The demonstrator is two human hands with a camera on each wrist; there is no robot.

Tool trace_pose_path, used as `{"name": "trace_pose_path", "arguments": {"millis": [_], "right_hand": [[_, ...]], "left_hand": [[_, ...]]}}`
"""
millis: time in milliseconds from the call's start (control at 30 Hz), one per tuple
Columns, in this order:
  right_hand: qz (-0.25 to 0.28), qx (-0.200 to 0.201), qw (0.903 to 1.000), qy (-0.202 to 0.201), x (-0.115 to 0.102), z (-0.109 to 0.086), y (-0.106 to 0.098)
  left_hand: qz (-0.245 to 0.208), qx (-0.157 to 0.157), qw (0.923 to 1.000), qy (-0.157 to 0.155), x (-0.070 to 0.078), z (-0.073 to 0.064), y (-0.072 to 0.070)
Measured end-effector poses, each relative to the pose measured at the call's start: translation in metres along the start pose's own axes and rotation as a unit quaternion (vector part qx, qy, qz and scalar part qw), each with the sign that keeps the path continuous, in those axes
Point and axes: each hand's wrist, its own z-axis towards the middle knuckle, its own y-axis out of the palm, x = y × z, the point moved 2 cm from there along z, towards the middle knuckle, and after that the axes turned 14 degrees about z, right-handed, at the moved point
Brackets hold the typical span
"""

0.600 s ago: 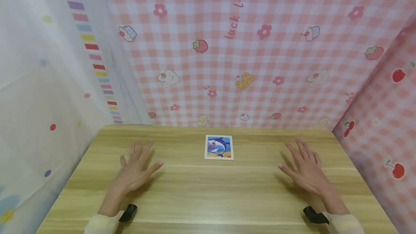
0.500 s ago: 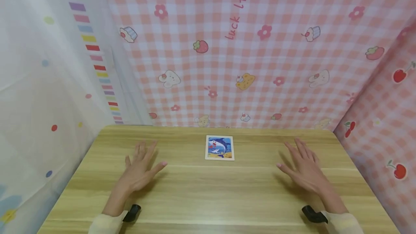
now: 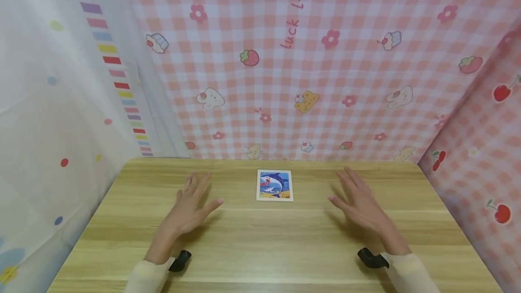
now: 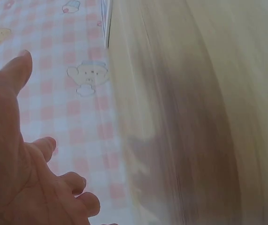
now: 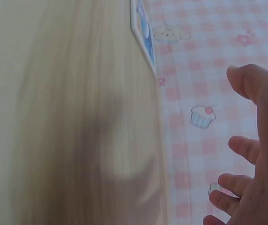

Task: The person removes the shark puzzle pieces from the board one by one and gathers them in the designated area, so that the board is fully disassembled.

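A small square picture puzzle or tile (image 3: 274, 185) with a pale border lies on the wooden table near its back edge. Its picture shows a blue shark-like animal and a smaller white one over sand. To its left, my left hand (image 3: 189, 209) is held over the table with fingers spread and nothing in it. On the other side my right hand (image 3: 360, 205) is spread in the same way, also holding nothing. Both hands are apart from the tile. Each wrist view catches part of the tile (image 5: 144, 35) along the top, beyond the thumb.
The wooden table (image 3: 260, 252) has a pink checked cloth (image 3: 277, 80) hanging behind its back edge. Another checked cloth (image 3: 480, 157) hangs along the right side, and a white dotted cloth (image 3: 53, 125) along the left. Black wrist straps (image 3: 372, 259) sit at the cuffs.
Both hands have moved inward, the left to the right and the right to the left, closer to the tile. The tile has stayed in place.
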Motion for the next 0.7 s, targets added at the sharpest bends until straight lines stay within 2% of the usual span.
{"name": "trace_pose_path", "arguments": {"millis": [200, 467, 700], "right_hand": [[0.031, 0.003, 0.9995, -0.002, -0.009, 0.014, 0.009], [0.060, 0.014, 0.9981, -0.004, -0.019, 0.036, 0.021], [0.093, 0.001, 0.9956, 0.003, -0.024, 0.050, 0.037]], "left_hand": [[-0.010, -0.002, 0.9998, 0.014, 0.017, 0.010, 0.005], [0.001, 0.000, 0.9996, 0.029, 0.031, 0.025, 0.010], [-0.024, -0.011, 0.9990, 0.035, 0.045, 0.034, 0.015]]}}
